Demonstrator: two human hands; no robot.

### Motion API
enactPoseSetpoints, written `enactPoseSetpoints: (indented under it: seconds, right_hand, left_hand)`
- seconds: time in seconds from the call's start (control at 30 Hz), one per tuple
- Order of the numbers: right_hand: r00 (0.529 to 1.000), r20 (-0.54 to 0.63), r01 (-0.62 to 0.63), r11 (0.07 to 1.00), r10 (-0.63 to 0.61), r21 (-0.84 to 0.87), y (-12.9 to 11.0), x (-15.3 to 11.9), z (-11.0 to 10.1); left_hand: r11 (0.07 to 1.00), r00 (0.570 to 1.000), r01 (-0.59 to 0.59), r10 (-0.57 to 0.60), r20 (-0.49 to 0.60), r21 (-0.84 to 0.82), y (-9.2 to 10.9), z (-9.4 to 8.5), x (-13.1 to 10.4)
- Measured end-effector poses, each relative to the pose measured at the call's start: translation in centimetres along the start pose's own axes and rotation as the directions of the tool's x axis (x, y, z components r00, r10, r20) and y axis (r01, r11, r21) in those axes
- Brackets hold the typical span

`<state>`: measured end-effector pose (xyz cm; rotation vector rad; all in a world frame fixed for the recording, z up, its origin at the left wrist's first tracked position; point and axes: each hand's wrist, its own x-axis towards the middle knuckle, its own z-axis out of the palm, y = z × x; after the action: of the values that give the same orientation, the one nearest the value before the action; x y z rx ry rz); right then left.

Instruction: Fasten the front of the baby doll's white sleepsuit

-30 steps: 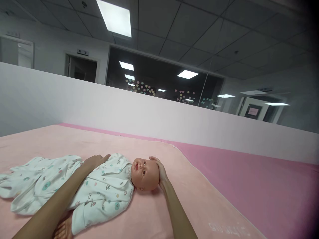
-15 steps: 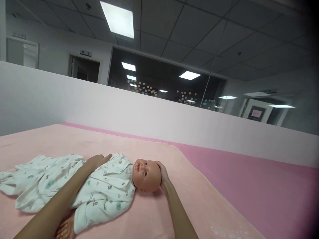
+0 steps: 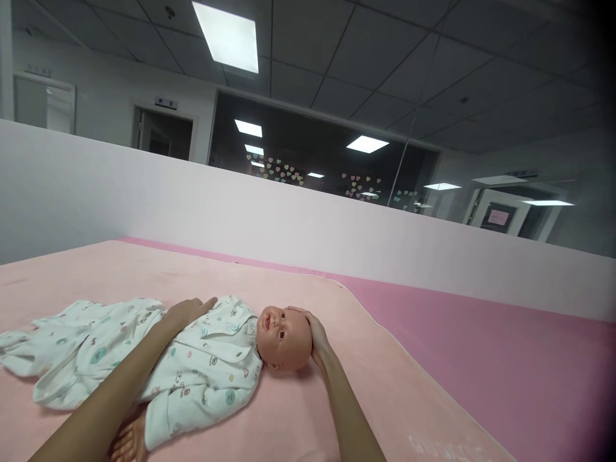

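A baby doll (image 3: 285, 340) lies on its back on a peach-coloured sheet, its head toward the right. It wears a white printed baby outfit (image 3: 202, 378), spread out to the left past the body. My left hand (image 3: 185, 314) rests on the doll's front at the belly, fingers stretched out over the cloth and thumb pointing to the chest. Cupped round the crown of the doll's head is my right hand (image 3: 315, 333), its fingers reaching over the far side. One small doll hand (image 3: 129, 443) shows beneath my left forearm.
The peach sheet (image 3: 409, 398) covers most of a pink padded surface (image 3: 505, 346). A low white wall (image 3: 289, 224) runs along the back, with glass above it. Beyond stand a doorway (image 3: 168, 135) and a dark window with heart stickers.
My right hand's fingers have slid slightly farther over the far side of the doll's head. My left hand stays put on the doll's front.
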<state>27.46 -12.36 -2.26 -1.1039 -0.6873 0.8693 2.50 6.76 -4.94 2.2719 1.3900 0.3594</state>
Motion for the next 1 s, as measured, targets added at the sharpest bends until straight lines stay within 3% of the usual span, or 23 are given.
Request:
enactPoseSetpoints:
  seconds: [0.23, 0.33, 0.47, 0.6, 0.7, 0.83, 1.0]
  right_hand:
    - [0.998, 0.040, -0.044, 0.998, 0.046, -0.050, 0.4, 0.4, -0.6]
    - [0.991, -0.114, 0.065, 0.997, -0.070, -0.049, 1.0, 1.0, -0.9]
    - [0.901, -0.369, 0.211, 0.974, -0.227, -0.084, 1.7, 1.9, -1.9]
    - [0.857, -0.447, 0.238, 0.967, -0.254, -0.092, 1.6, 2.2, -2.4]
    - [0.901, -0.380, 0.198, 0.978, -0.209, -0.070, 1.4, 1.9, -1.9]
    - [0.979, -0.179, 0.095, 0.995, -0.100, -0.035, 1.2, 1.3, -0.9]
    - [0.991, -0.119, 0.066, 0.997, -0.061, 0.035, 1.0, 1.0, -0.6]
  left_hand:
    - [1.000, 1.000, -0.018, 0.018, 0.002, 0.000, 0.2, -0.1, -0.3]
    - [1.000, 1.000, -0.017, 0.017, 0.000, 0.002, 0.2, -0.1, -0.2]
    - [1.000, 1.000, -0.009, 0.009, 0.001, -0.002, 0.1, -0.1, -0.2]
    - [1.000, 1.000, -0.012, 0.013, 0.003, -0.007, 0.1, -0.2, -0.3]
    - [1.000, 1.000, -0.010, 0.010, 0.009, 0.001, 0.1, -0.2, -0.3]
    - [1.000, 1.000, -0.004, 0.004, -0.011, 0.006, 0.1, -0.2, -0.3]
    - [1.000, 1.000, -0.013, 0.013, -0.014, -0.001, 0.2, -0.2, -0.5]
